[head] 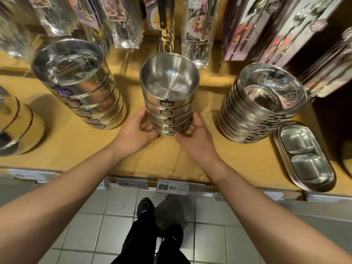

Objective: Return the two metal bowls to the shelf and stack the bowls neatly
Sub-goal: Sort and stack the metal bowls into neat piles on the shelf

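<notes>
Stack of metal bowls (168, 111) at frame centre, on wooden shelf (76, 147), each bowl labelled "304". Left hand (136, 130) grips stack base from 9 o'clock side, fingers curled round lower bowls. Right hand (198, 134) grips base from 3 o'clock side, likewise curled. Larger wrapped bowl stack (80, 86) at 10 o'clock. Shallow plate stack (261, 105) at 3 o'clock. Divided trays (304, 157) at 4 o'clock. Price tag (172, 186) at 6 o'clock on shelf edge.

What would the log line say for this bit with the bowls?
step: straightening bowl stack | left hand: holds stack base | right hand: holds stack base | place: shelf
</notes>
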`<state>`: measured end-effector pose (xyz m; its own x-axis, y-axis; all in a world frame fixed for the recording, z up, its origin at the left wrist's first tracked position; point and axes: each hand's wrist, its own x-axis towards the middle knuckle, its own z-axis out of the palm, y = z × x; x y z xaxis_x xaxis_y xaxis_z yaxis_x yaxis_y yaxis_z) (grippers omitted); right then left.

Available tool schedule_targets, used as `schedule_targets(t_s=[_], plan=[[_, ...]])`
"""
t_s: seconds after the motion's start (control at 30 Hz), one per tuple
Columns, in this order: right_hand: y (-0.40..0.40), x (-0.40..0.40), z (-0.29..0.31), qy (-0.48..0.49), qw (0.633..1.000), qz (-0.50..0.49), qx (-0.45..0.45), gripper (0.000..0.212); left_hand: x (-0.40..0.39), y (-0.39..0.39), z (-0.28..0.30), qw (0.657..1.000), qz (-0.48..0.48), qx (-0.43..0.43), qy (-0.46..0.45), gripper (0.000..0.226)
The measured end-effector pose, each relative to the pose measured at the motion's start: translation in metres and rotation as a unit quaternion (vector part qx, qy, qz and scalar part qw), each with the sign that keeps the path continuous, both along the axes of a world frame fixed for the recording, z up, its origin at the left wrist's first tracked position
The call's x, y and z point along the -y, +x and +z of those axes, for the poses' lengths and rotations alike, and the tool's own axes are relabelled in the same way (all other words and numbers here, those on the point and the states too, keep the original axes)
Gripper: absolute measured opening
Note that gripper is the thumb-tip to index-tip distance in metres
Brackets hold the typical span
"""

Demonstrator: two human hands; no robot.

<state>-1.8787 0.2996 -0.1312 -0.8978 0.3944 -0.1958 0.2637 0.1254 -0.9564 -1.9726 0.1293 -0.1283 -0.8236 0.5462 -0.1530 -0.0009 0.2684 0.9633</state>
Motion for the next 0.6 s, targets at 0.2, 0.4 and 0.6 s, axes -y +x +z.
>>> schedule_targets(t_s=[0.2,0.4,0.6], plan=[[0.010,0.004,0.002,-0.011,0.999,-0.014,0.033,0.056,0.008,0.006,0.012,0.998,0.000,-0.002,-0.060,0.080],[0.035,0.038,0.002,-0.016,0.994,-0.037,0.099,0.037,0.065,0.030,0.024,0.990,0.076,-0.013,-0.115,0.057],[0.014,0.082,0.025,-0.038,0.988,0.088,0.123,0.040,0.138,0.017,0.036,0.979,0.160,-0.019,-0.125,0.035]])
